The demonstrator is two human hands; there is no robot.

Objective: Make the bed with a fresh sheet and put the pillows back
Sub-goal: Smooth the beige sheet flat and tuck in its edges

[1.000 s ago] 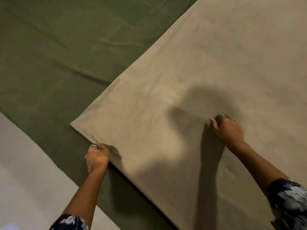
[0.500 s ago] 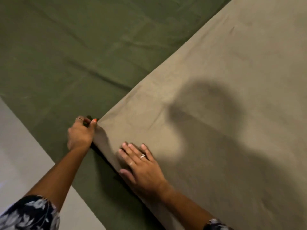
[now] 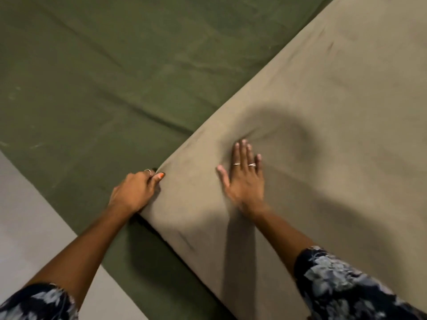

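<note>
Step in hand: spreading the tan sheet [image 3: 312, 112] over the bed's green cover [image 3: 104, 77] — a judgement from how the cloth lies.
Left hand [image 3: 134, 190]: fingers curled, pinching the sheet's near corner.
Right hand [image 3: 245, 179]: flat, fingers straight, pressing the sheet just beside that corner; small creases fan from the fingertips.
Sheet position: covers the right part of the bed; the green cover is bare on the left.
Next move: likely calls for drawing the corner further left — keeping the cloth taut.
Pillows: not in view.
</note>
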